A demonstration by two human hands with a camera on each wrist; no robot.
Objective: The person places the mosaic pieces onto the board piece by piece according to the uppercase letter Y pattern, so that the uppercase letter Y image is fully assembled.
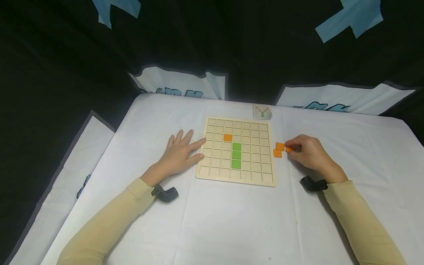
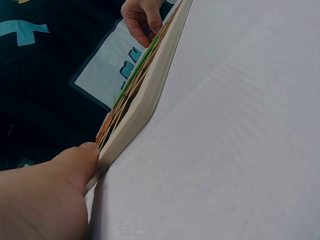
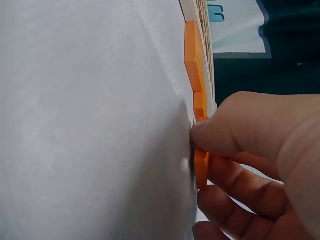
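Flanking the near side, two smooth tan fabric sleeves (image 1: 109, 224) lie over a softly creased white cloth (image 1: 232, 221), each wrist wearing a rounded dark plastic device (image 1: 167, 195). And look at the left hand (image 1: 177, 156): fingers spread wide, thumb and index finger touching the left edge of a pale wooden board (image 1: 235, 181), a flat, thick-sided square with rounded corners and a grid of thin raised ridges. Over to the right hand (image 1: 308, 151), well clear of the board, thumb and finger pinching a glossy orange tile (image 3: 202, 170), the other fingers curled beneath. Just beside it, between that hand and the board's right edge, come two loose orange tiles (image 1: 277, 153), flat, sharp-cornered squares. On the board itself, three green tiles (image 1: 236, 155) line up in one column, and a single orange square (image 1: 228, 137) sits diagonally up and left of the topmost! Past the far edge, a small card (image 1: 258, 111) shows a printed grid with orange and green squares, too small to read. Behind it all hangs dark cloth (image 1: 251, 55) with strips of matte blue tape (image 1: 362, 18), and along its foot white panels (image 1: 185, 82) carry blue, dark-outlined letters, cut off too low for a word to be made out.
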